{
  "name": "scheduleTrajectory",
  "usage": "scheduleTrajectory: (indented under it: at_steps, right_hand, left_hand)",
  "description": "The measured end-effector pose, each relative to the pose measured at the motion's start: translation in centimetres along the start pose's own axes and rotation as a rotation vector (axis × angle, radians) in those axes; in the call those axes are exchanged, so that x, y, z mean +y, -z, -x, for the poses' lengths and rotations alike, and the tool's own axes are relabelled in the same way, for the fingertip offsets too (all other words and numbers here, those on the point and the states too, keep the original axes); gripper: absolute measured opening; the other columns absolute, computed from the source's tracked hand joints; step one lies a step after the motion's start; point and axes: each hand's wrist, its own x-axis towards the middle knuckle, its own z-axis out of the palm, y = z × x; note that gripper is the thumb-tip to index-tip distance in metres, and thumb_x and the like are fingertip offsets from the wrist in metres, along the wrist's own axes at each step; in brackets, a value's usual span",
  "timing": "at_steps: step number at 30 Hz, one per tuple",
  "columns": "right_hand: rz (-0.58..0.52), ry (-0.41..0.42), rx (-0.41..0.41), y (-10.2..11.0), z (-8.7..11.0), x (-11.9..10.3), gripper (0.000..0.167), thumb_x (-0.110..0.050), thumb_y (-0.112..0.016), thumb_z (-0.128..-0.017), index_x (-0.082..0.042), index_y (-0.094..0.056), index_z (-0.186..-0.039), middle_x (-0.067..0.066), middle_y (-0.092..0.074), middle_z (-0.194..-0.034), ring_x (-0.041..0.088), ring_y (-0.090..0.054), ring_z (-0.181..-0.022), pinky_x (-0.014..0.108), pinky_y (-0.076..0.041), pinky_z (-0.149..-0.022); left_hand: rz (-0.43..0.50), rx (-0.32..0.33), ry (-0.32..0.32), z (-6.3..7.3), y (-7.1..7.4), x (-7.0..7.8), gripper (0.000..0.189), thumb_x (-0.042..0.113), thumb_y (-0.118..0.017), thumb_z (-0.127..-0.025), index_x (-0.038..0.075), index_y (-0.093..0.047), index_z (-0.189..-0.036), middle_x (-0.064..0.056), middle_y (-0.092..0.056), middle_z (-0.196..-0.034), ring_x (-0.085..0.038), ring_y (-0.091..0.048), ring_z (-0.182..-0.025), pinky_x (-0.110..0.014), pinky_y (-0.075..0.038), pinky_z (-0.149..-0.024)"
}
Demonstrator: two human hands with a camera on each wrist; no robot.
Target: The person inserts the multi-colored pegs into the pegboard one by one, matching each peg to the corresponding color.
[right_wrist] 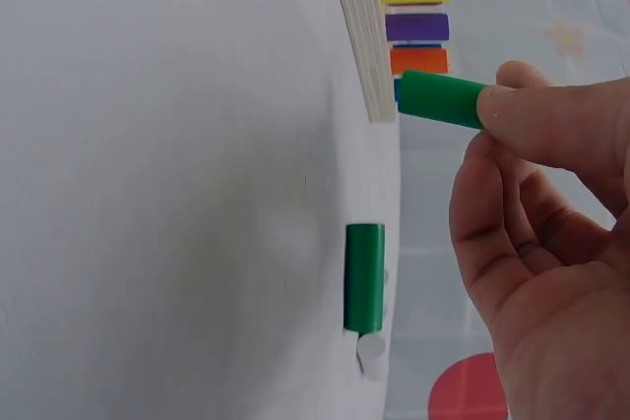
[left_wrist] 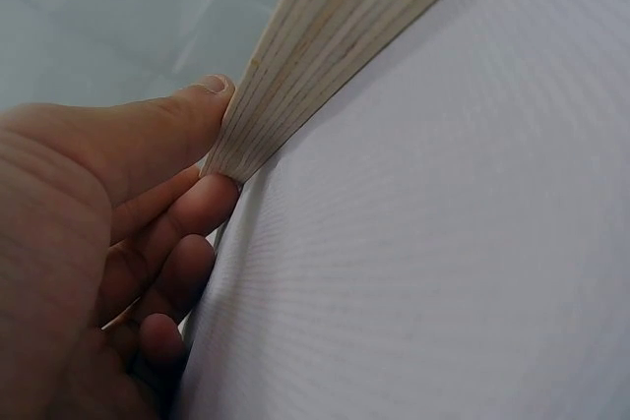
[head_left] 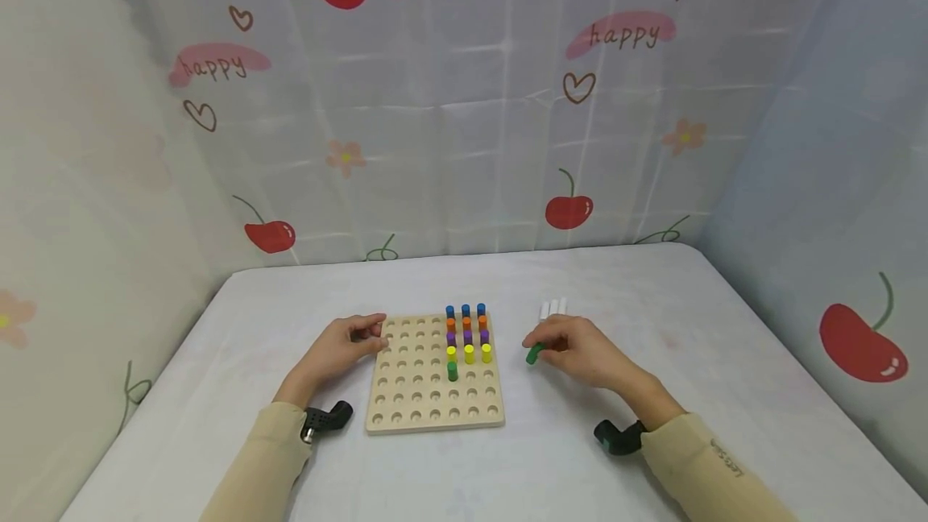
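A square wooden pegboard (head_left: 406, 428) lies on the table. My left hand (head_left: 341, 351) holds its far left part; in the left wrist view the thumb and index finger (left_wrist: 202, 206) pinch its edge (left_wrist: 295, 66). Right of the board, my right hand (head_left: 583, 349) pinches a green peg (right_wrist: 440, 98) between thumb and fingertips. A second green peg (right_wrist: 364, 277) lies on the table below that hand. Standing in the board's right columns are blue (head_left: 466, 310), orange (head_left: 467, 324), purple (head_left: 467, 337) and yellow pegs (head_left: 469, 354), with one green peg (head_left: 453, 372) nearer me.
Several white pegs (head_left: 553, 309) lie on the table beyond my right hand. A white cloth covers the table (head_left: 551, 466). Printed curtains (head_left: 464, 167) stand behind it and at both sides. Each wrist carries a black camera mount (head_left: 619, 437).
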Motion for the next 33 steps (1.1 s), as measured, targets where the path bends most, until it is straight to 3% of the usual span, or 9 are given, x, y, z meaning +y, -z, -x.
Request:
scheduleTrajectory:
  at_steps: [6,12,33]
  right_hand:
    - [-0.016,-0.002,-0.014,-0.7,-0.2,-1.0,0.024,-0.004,-0.077,-0.091,-0.012,-0.076,-0.113,-0.002,-0.069,-0.102,0.018,-0.056,-0.088,0.024,-0.051,-0.074]
    - [-0.058,-0.047,-0.016,-1.4,-0.6,-1.7,0.017,-0.006,-0.079,-0.088,-0.016,-0.068,-0.097,-0.002,-0.063,-0.090,0.019,-0.057,-0.084,0.026,-0.051,-0.071]
    - [-0.069,0.063,-0.051,-4.6,-2.3,-4.2,0.016,-0.007,-0.079,-0.088,-0.018,-0.069,-0.093,-0.005,-0.063,-0.084,0.014,-0.057,-0.080,0.023,-0.049,-0.069]
  left_hand:
    - [0.001,0.002,-0.005,-0.1,0.0,-0.1,0.055,0.030,-0.079,-0.092,0.012,-0.064,-0.142,0.000,-0.067,-0.106,-0.018,-0.056,-0.100,-0.038,-0.045,-0.094]
    - [0.002,0.002,0.002,0.0,0.0,-0.2,0.054,0.030,-0.079,-0.092,0.013,-0.064,-0.141,0.000,-0.066,-0.106,-0.019,-0.055,-0.100,-0.039,-0.044,-0.094]
    - [0.007,-0.003,0.017,-0.1,-0.1,0.0,0.055,0.030,-0.078,-0.093,0.013,-0.063,-0.143,0.000,-0.067,-0.108,-0.019,-0.056,-0.101,-0.037,-0.044,-0.094]
